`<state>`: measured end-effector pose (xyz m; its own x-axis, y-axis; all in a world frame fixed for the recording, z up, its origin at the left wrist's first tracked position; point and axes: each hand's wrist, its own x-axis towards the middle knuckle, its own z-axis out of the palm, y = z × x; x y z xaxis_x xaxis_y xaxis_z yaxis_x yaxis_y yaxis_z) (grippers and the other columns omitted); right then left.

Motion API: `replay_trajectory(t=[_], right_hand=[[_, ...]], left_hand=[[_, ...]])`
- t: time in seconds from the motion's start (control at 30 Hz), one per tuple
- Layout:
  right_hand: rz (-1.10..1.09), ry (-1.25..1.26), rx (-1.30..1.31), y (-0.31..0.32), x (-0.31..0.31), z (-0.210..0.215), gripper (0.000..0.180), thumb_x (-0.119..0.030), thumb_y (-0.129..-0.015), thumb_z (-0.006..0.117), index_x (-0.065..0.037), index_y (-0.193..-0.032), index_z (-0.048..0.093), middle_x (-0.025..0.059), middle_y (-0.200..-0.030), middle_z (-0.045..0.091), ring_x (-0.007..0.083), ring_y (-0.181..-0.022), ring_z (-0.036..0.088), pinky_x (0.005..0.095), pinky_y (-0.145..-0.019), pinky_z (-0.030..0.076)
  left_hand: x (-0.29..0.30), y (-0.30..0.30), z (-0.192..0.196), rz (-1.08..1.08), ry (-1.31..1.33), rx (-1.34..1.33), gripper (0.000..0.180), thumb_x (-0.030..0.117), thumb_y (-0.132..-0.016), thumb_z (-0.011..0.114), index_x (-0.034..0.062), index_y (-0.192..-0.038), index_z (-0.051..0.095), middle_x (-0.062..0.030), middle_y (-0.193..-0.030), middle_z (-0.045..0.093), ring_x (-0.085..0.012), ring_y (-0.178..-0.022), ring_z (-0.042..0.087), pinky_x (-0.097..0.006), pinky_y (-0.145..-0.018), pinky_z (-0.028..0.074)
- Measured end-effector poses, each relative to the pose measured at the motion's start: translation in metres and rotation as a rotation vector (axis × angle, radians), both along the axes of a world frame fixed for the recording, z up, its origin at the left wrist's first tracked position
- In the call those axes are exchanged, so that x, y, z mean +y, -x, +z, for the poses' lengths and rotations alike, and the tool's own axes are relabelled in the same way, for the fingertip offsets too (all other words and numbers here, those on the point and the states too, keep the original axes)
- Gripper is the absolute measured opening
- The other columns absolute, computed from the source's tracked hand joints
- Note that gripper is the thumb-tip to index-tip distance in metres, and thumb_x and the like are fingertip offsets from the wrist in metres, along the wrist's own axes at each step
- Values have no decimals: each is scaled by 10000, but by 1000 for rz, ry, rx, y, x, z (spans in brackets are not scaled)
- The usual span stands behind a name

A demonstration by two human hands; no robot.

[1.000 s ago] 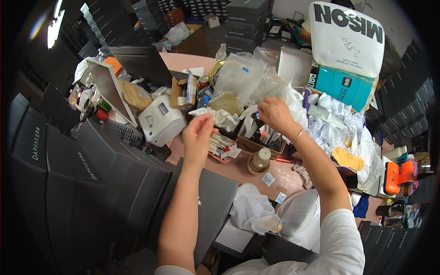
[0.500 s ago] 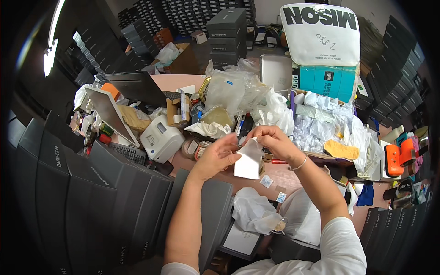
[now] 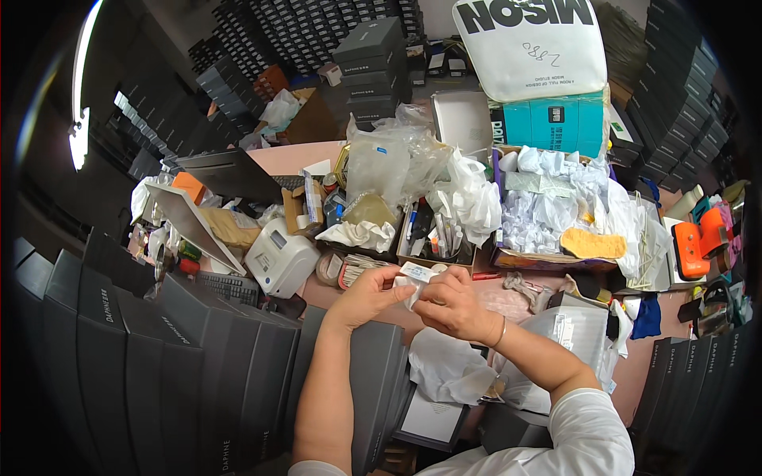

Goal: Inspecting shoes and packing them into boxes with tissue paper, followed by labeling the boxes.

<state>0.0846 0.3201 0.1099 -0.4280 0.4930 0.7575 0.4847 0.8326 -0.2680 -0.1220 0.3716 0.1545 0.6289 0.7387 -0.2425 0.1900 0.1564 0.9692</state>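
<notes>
A small folded piece of white paper, with a printed strip along its top, is held between my two hands above the desk. My left hand pinches its left side between thumb and fingers. On the right side, my right hand has bent fingers closed on it and hides part of it. Just below the hands lies crumpled white tissue paper, over an open dark box with a white card. To the right is a translucent white plastic bag with a printed label.
Dark shoe boxes stand in a row at my left. A white label printer and a keyboard are beyond them. Behind my hands, a carton holds pens; right of it, a box of crumpled white paper has a yellow sponge-like pad.
The white sheet is now folded smaller, with a printed strip showing. Both hands have come slightly lower and closer together. The view has shifted a little.
</notes>
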Motion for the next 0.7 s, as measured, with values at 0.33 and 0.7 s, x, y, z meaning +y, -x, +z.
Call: replay_trajectory(t=[0.33, 0.7], right_hand=[[69, 577, 191, -15, 15, 19, 580, -263, -812, 712, -32, -1297, 493, 151, -1147, 602, 310, -1087, 547, 421, -948, 379], [-493, 331, 181, -24, 109, -32, 336, -145, -889, 608, 42, -1162, 551, 122, -832, 648, 189, -737, 616, 295, -660, 482]], left_hand=[[1, -6, -11, 102, -112, -39, 181, 138, -905, 633, 6, -1028, 645, 24, -883, 634, -41, -781, 552, -221, -673, 462], [2, -4, -12, 338, -152, -4, 152, 31, -864, 600, 21, -1011, 640, -10, -869, 637, -108, -766, 603, -247, -695, 477]])
